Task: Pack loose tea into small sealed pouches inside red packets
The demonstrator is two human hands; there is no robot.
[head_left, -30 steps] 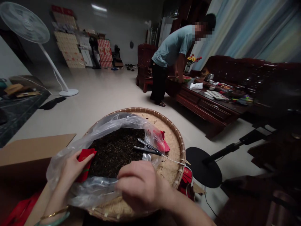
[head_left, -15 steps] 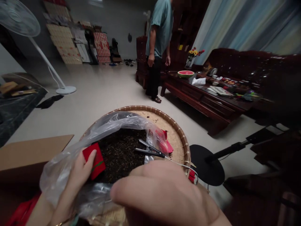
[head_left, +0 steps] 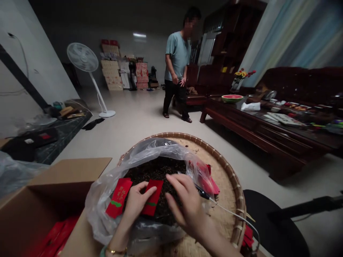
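Note:
My left hand (head_left: 137, 201) pinches a small red packet (head_left: 155, 196) with a green stripe between thumb and fingers. To its left, a second red packet (head_left: 119, 197) with gold characters rests at the side of the clear plastic bag (head_left: 99, 214). Inside the bag lie dark, dry leaves (head_left: 150, 167) that look like tea. My right hand (head_left: 189, 205) hovers over the leaves, its thumb and fingers apart and nothing visible in them. Behind it, partly hidden, lies a black flat-iron-like clamp (head_left: 203, 193) on a white cord. Pink-red packets (head_left: 213, 185) lie beyond the bag's right side.
The bag sits on a round woven bamboo tray (head_left: 227, 178). An open cardboard box (head_left: 71, 169) holding red packets (head_left: 57, 237) stands left. A black round stand base (head_left: 270, 210) is right. A person (head_left: 178, 60) stands ahead, near a dark wooden table (head_left: 241, 125).
My right hand has drawn back from close to the camera to over the leaves. A second red packet now shows left of my left hand. The person ahead has turned, and the view has shifted.

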